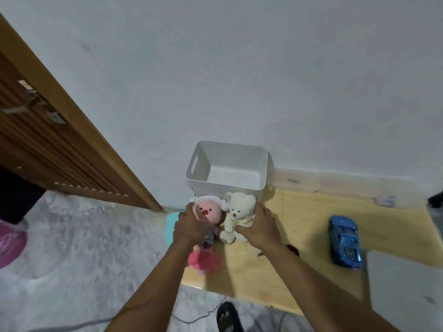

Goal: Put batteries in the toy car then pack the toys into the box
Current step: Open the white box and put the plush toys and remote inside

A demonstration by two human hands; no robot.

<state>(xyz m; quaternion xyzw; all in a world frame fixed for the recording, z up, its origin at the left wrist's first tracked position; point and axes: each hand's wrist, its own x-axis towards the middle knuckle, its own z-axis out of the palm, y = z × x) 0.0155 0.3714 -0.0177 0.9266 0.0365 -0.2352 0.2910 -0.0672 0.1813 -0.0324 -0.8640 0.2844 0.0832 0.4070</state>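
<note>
Now: both hands closed on soft toys, just short of the box

Beyond both hands rises a pale wall (pixel 263 68). Out past the left hand (pixel 189 226), a mottled grey floor (pixel 84 248) spreads away, and a slatted brown door (pixel 48 140) slants down to it. Under the right hand (pixel 261 226), and reaching far to its outer side, lies a light wooden table (pixel 299 236). A flat grey slab (pixel 402 288) rests well off to that same side, nearer the person; what it is I cannot tell.

Just ahead of the fingertips of both hands stands a white box (pixel 239 189), set against the wall. It is open at the top, with a handle slot in the side nearer the left hand and its pale bottom in plain view.

The blue toy car (pixel 345 242) sits on its wheels on the table, well apart from the right hand on its outer side, close to the slab's far edge.

The left hand has its fingers curled round a pink doll (pixel 206 210), gripping it below the face, and the doll's pink skirt trails back beneath the wrist. The right hand is clamped over the body of a white bear (pixel 237 207). The two toys touch side by side between the hands, heads towards the box. Whether they rest on the table or are lifted I cannot tell.

A teal edge (pixel 172 226) shows just outside the left hand. Back behind the forearms, a dark sandal (pixel 227 317) and a thin cable (pixel 196 318) lie on the floor.
</note>
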